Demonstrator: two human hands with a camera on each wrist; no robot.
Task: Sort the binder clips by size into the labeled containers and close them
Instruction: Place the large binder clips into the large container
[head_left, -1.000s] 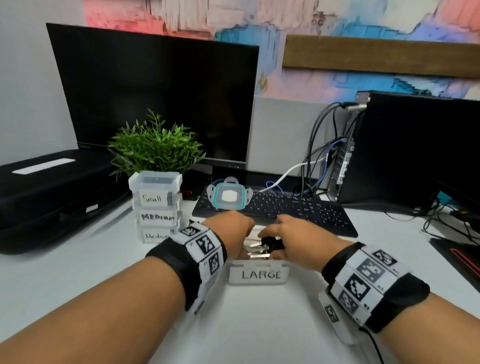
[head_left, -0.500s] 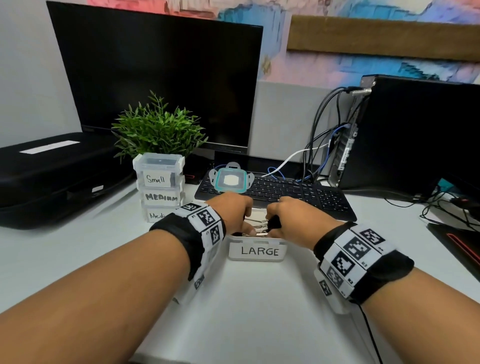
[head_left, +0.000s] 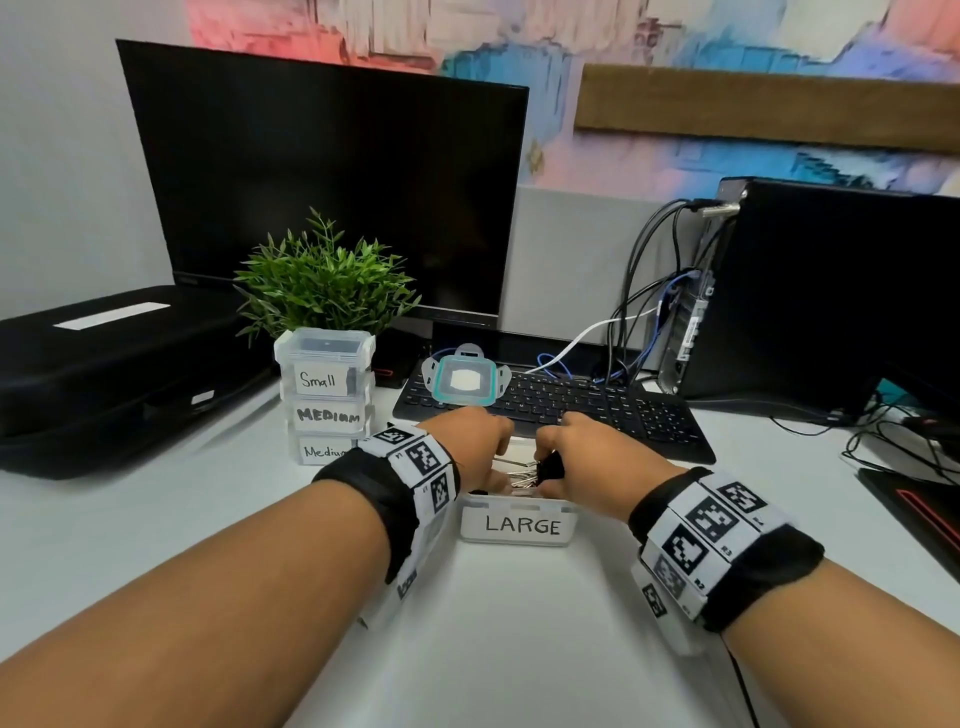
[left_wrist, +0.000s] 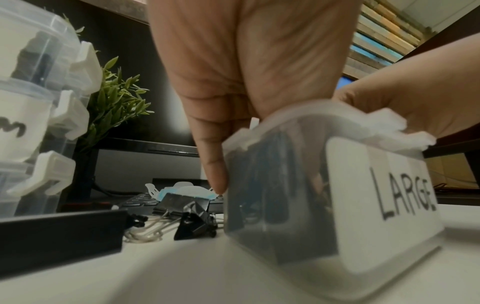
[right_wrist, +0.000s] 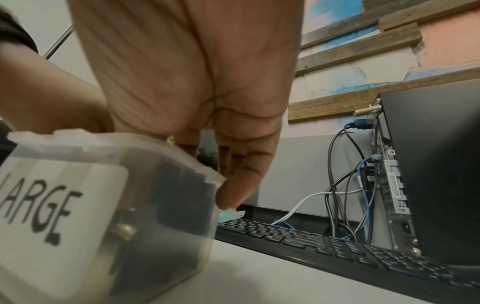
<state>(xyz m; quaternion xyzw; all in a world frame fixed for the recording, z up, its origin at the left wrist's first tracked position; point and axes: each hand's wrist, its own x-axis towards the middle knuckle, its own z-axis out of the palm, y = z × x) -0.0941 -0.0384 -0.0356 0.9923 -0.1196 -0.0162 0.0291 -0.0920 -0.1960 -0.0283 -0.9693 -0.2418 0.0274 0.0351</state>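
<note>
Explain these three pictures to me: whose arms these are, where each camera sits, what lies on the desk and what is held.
No machine here: a person works bare-handed, with marker bands on both wrists. One camera sits on the head; one on each wrist looks along the fingers. On the white desk stands a clear plastic container labelled LARGE, open and holding black binder clips. The left hand steadies its side; the right hand pinches a black binder clip over it. More loose black clips lie beside it. Its teal-rimmed lid rests on the black keyboard, next to a stack of closed labelled boxes.
</note>
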